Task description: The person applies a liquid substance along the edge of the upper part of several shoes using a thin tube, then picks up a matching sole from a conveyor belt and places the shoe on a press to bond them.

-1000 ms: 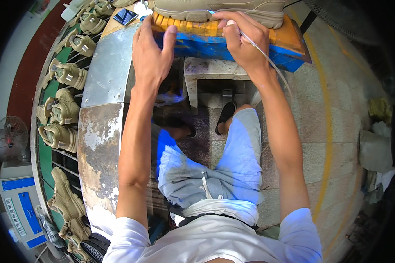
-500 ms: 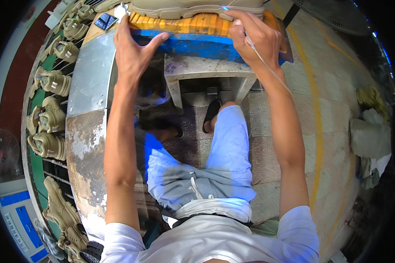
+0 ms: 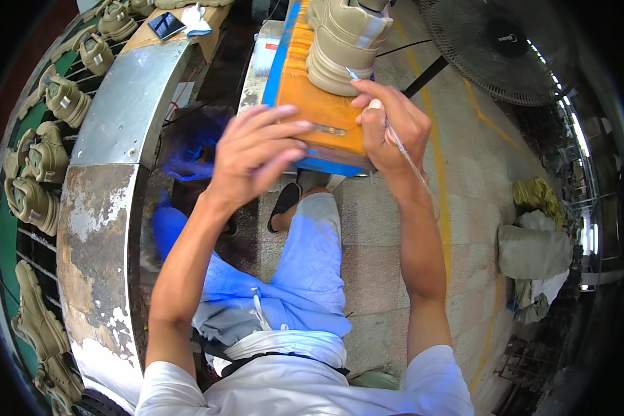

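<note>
My right hand [image 3: 395, 132] is closed around a slim pen-like tool [image 3: 354, 75] with a pale blue tip and a thin clear tube or cord trailing along my forearm. The tip is at the heel of a beige shoe [image 3: 333, 64], whose back faces me. Under the shoe lies an orange, ridged block [image 3: 333, 112] with blue sides. Over the near left part of this block, my left hand [image 3: 256, 149] is open and blurred, fingers spread and holding nothing. Whether its fingertips touch the block, I cannot tell.
Left of me runs a worn metal-topped bench [image 3: 121, 104] with a phone [image 3: 166, 26] and white crumpled cloth [image 3: 195, 21]. Beyond it, several beige shoes [image 3: 66, 100] stand on a rack. A large fan [image 3: 503, 48] and bundled cloth [image 3: 534, 249] are on the right.
The shoe and orange block have turned, so the heel now faces me instead of the side. My left hand has moved away from the white cloth and nearer me. My right hand still holds the tool.
</note>
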### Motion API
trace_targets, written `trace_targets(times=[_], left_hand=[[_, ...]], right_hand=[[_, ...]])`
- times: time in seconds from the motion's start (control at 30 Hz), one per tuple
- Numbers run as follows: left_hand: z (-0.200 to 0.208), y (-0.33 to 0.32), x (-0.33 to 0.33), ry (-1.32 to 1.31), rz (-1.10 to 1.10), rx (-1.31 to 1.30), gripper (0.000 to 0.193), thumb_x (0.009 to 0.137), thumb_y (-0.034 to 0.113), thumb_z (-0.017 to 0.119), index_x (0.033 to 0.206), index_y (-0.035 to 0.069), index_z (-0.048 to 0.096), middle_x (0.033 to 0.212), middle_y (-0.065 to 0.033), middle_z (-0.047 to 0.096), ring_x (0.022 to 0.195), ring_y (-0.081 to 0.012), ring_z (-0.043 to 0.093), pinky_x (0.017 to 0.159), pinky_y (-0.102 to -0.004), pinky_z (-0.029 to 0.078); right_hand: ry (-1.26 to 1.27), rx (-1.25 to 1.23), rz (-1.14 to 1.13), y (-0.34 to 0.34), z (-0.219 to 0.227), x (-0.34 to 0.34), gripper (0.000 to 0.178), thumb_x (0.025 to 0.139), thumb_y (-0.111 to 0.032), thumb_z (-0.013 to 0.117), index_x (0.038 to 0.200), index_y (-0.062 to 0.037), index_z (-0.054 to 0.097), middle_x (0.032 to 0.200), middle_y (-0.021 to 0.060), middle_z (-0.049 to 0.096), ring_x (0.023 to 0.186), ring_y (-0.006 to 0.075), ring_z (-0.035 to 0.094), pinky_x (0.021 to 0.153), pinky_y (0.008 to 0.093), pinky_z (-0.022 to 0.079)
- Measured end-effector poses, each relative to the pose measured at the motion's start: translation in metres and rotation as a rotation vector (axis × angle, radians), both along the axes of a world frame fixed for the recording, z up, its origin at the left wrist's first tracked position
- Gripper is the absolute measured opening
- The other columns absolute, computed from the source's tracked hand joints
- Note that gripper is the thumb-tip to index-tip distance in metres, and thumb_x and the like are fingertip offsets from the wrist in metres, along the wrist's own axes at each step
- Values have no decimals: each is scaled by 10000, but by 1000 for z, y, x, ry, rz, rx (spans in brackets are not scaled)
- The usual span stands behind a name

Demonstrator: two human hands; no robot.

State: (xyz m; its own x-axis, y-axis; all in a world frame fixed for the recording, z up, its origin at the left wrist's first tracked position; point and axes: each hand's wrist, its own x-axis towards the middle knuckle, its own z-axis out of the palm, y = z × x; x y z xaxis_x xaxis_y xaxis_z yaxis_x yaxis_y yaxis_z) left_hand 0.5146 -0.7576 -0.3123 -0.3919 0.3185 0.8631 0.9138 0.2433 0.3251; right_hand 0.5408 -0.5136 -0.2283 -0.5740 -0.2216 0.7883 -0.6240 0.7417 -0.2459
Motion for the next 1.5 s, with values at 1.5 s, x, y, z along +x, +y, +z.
trace_targets(times=[1.5], left_hand=[[-13, -67, -143, -585, 387, 79, 547, 1169, 384, 312, 1434, 54, 659, 1246, -191, 737, 1139, -245, 680, 1048, -365, 479]], right_hand=[[37, -93, -203, 35, -6, -37, 277, 955, -89, 548, 1054, -15, 795, 798, 103, 781, 641, 166, 747, 595, 290, 573]])
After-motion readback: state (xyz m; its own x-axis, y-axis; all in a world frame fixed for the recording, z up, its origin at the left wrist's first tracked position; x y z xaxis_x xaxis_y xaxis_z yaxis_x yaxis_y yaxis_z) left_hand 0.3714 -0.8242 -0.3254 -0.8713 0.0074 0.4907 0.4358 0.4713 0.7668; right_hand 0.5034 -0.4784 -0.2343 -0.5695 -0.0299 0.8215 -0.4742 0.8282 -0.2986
